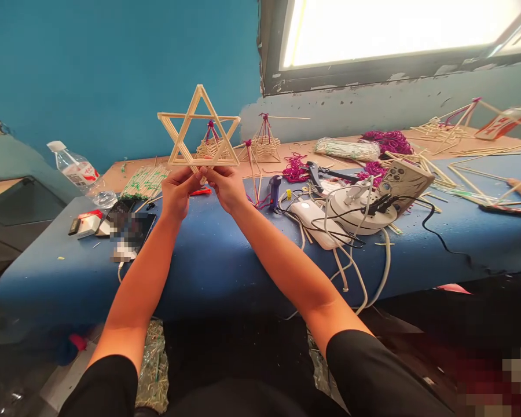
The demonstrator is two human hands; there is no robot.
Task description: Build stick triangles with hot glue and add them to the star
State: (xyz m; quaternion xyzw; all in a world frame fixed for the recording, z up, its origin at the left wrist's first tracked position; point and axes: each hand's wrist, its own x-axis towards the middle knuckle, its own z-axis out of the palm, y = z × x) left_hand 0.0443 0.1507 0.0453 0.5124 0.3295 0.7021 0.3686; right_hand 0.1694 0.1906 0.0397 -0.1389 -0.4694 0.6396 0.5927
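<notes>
Both my hands hold up a six-pointed star made of pale wooden sticks, upright in front of the teal wall. My left hand pinches the star's bottom point from the left, fingers closed. My right hand grips the same bottom point from the right, fingers closed too. Below the hands lies the blue padded worktable. Behind the star stand two small stick pyramids bound with magenta thread.
A plastic water bottle, phones and a small box lie at the left. A glue gun, a round power strip with white cables and a phone sit right. Magenta cord and stick bundles lie behind.
</notes>
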